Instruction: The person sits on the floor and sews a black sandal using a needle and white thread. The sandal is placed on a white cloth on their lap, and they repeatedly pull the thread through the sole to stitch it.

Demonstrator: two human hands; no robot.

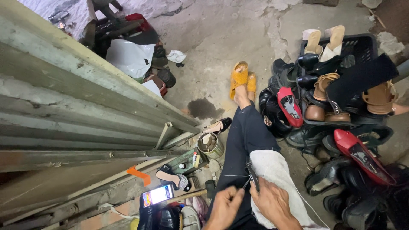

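Both hands sit low over the person's lap, close together above a white cloth (pixel 272 170) spread on the right knee. The left hand (pixel 224 206) is pinched narrow, thumb and forefinger closed on a thin white thread (pixel 232 175) that runs taut to the left across the dark trouser leg. The right hand (pixel 275 204) is closed around a small dark strap (pixel 253 176), which stands up just above the knuckles and touches the cloth. To the right, a pile of shoes (pixel 336 106) covers the floor, with a red heel (pixel 362 155) near the knee. To the left lie a round tin (pixel 210 145) and a lit phone (pixel 157 195) beside a black sandal (pixel 174 179).
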